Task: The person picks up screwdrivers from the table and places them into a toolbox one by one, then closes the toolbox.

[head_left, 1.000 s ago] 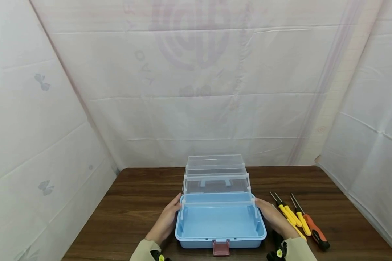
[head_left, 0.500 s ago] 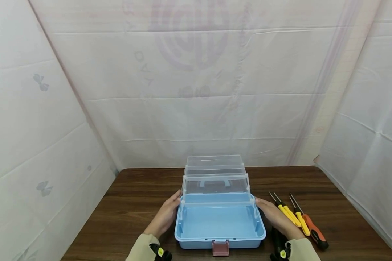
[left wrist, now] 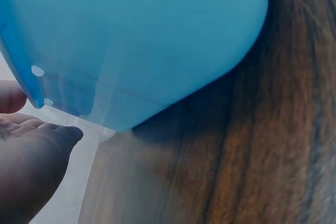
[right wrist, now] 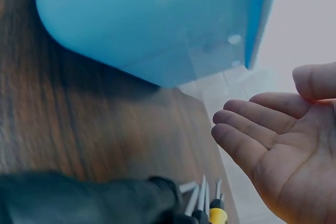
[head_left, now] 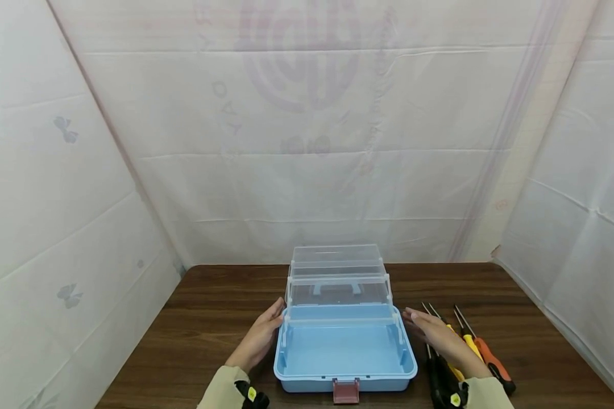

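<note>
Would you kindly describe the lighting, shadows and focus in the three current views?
Head view: soft, even light, the light-blue plastic toolbox fairly crisp; left wrist view: dimmer, a dark shadow beside the toolbox on the brown wood-grain table; right wrist view: similar shadow, pale washed-out white sheet, the dark cylindrical handle soft, the right hand clearer.

The head view looks forward and down from the near side of the wooden table (head_left: 210,324), far enough back to take in the left hand (head_left: 258,339), the right hand (head_left: 438,335), the blue toolbox (head_left: 307,385) and the white sheeting (head_left: 307,190) behind. The left wrist view is low, close and rolled sideways, facing along the toolbox's left side; the right wrist view, rolled the opposite way, faces along its right. Each shares its own hand and that toolbox side with the head view; the right also shares the screwdrivers (head_left: 491,355).
</note>
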